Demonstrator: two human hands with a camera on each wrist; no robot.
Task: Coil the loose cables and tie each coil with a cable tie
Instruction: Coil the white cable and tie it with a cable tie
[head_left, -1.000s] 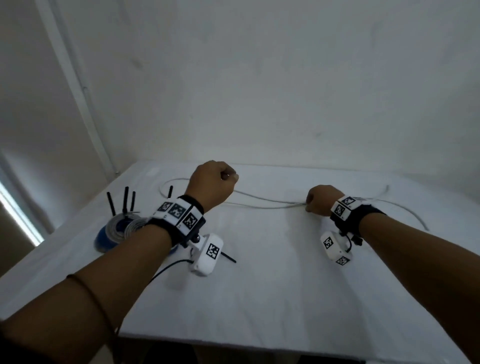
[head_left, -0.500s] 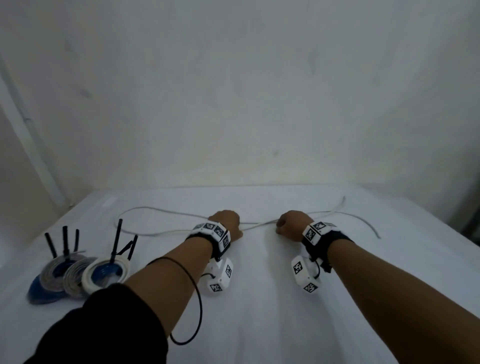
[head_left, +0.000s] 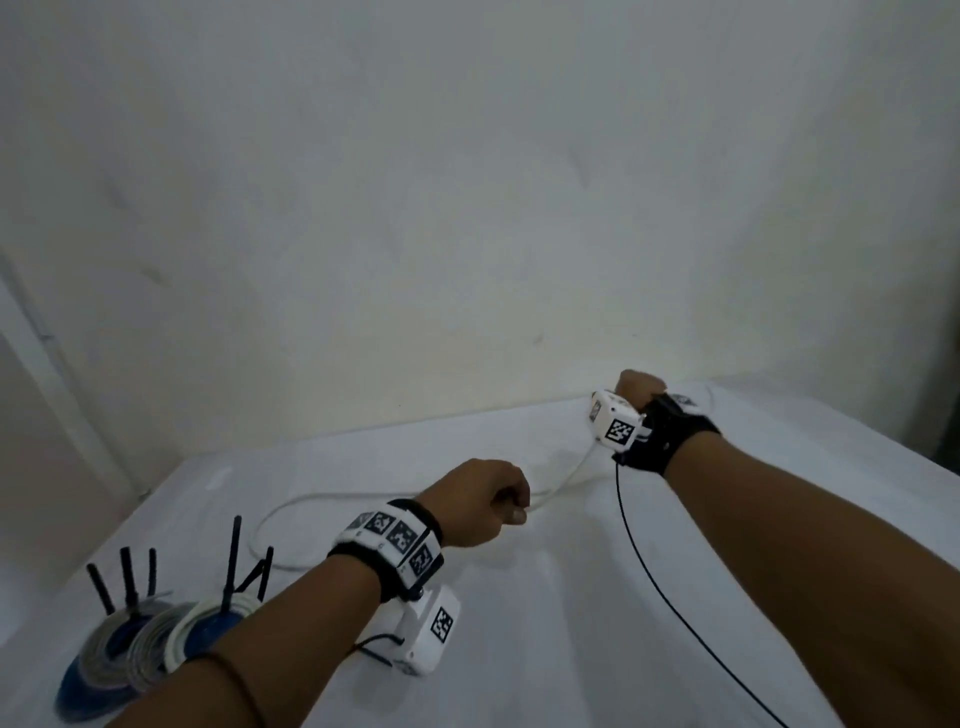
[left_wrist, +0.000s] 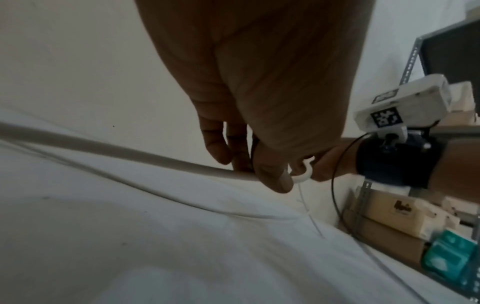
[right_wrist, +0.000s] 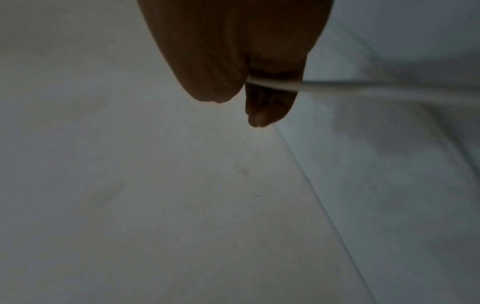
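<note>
A long white cable lies on the white table, looping out to the left. My left hand is a fist around it near the table's middle; in the left wrist view the fingers pinch the cable just above the cloth. My right hand grips the same cable farther back and to the right, close to the wall. In the right wrist view the cable leaves my closed right hand toward the right. The stretch between the two hands sags onto the table.
Three tied coils with black cable ties sticking up sit at the near left corner. A thin black wire hangs from the right wrist camera. A metal shelf with boxes stands past the table's right edge.
The right hand has slid back and to the right along the cable, away from the left hand. The hands were almost touching; now a long stretch of cable lies between them.
</note>
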